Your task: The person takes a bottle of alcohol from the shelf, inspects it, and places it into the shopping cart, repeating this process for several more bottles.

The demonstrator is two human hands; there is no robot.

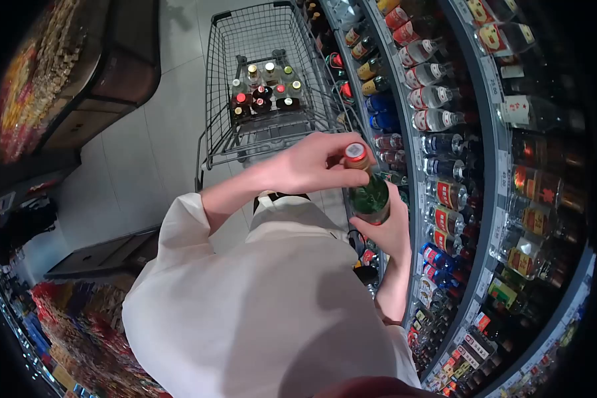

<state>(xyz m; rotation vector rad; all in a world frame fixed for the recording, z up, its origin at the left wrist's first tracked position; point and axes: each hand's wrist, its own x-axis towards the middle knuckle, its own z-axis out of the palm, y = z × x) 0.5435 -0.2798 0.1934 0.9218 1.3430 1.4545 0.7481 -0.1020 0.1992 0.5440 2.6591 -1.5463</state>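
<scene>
A green glass bottle (370, 197) with a red cap is held upright, slightly tilted, in front of my chest at the shelf side. My left hand (315, 162) is closed round its neck, just below the cap, with the thumb across the near side. Lower down, my right hand (393, 229) wraps the bottle's body. Its label is mostly hidden by my fingers. Beyond my hands stands a wire shopping cart (210, 86), where several bottles (262, 91) with red, white, yellow and green caps stand grouped together. Neither hand touches the cart's handle.
Close along my right run store shelves (482, 199) packed with bottles (434, 96) and price tags. To my left are a display bin (103, 86) heaped with small wrapped goods and another heaped display (79, 331). Pale floor tiles (132, 152) lie between the bins and the cart.
</scene>
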